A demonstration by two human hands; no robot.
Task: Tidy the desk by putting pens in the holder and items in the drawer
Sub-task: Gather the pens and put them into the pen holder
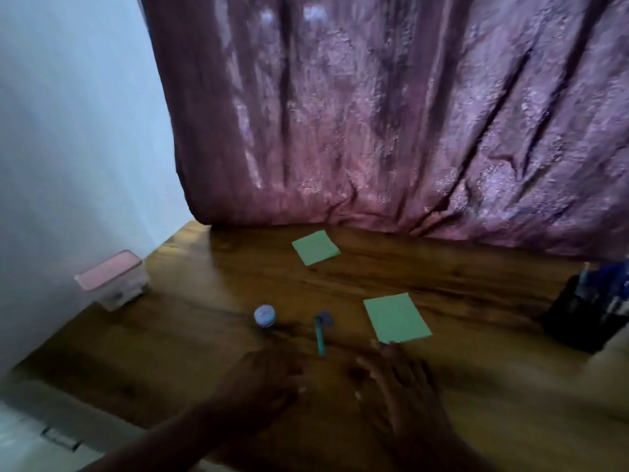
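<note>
Head cam, blurry hands [340, 379] apart, flat on glossy wood desk [459, 284], square green notes [396, 317]

Bare left hand [269, 376]: no ring, no glove seen. Bare left forearm [163, 441] enters from 7 o'clock; no sleeve or watch in view. Bare right hand [396, 386]: pale fingernails discernible, no ring seen. Right wrist runs to frame edge at 5 o'clock, unsleeved. Motion blur; finer detail unreadable.
</note>
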